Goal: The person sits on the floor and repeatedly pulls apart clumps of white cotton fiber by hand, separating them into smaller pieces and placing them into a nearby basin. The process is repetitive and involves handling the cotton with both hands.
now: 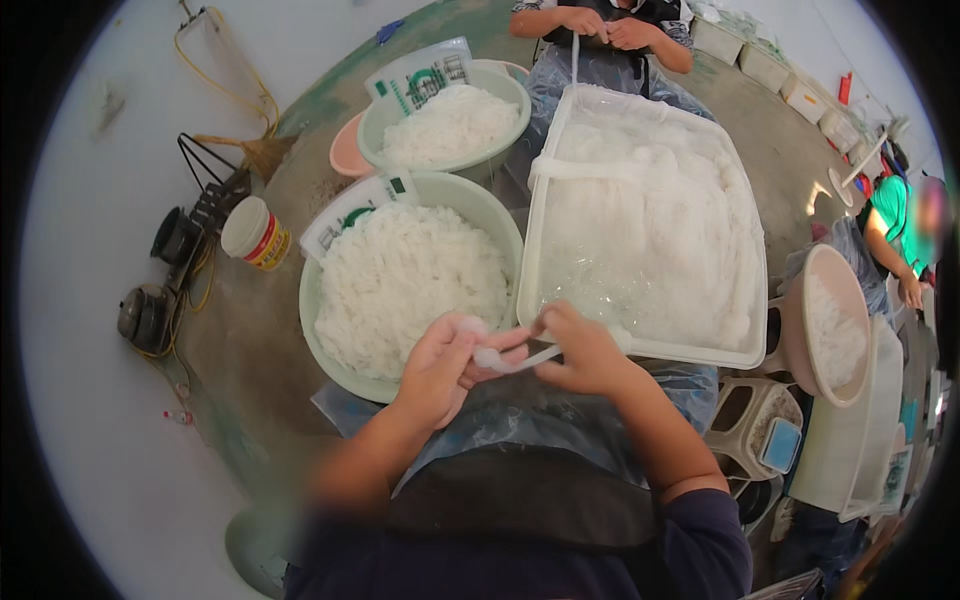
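Note:
A white, translucent strand [534, 361] runs between my two hands, over the near edges of a basin and a tray. My left hand [442, 367], palm turned up, holds one end bunched between thumb and fingers. My right hand [581, 351] has curled fingers at the strand's other stretch, beside the tray's near corner. The pale green basin [310, 341] at the left holds a heap of white shredded strands [409, 285] and a printed plastic bag. The white rectangular tray [756, 300] at the right holds wet, white fibrous material [652, 202], with clear liquid near its front.
A co-worker's hands [611, 30] hold a strand beyond the tray. A second green basin [367, 146] stands behind the first. A lidded bucket [255, 232] is at the left. Stools [757, 427] and a pink basin [817, 360] stand at the right, near another person [892, 217].

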The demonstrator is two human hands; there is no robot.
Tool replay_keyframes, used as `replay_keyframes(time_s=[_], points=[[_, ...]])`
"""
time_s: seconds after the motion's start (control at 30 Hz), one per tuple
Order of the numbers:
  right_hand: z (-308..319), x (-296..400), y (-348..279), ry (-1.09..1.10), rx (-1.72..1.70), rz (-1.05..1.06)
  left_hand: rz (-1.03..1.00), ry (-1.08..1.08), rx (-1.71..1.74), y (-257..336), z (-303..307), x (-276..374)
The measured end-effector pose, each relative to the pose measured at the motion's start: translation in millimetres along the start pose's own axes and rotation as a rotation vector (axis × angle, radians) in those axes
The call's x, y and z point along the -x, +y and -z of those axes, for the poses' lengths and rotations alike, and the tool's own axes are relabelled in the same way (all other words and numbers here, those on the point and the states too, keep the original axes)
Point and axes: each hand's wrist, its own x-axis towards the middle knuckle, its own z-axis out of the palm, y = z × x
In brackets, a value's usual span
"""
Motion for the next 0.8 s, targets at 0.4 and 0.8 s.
replay_keyframes(time_s=[0.4, 0.8], points=[[-14, -1, -30, 0.116, -0.079, 0.265, 0.069, 0.14, -1.055, -2, 18, -12], [-56, -47, 12, 0.153, -0.389, 0.0, -0.653, -0.049, -0.986, 27, 41, -31]])
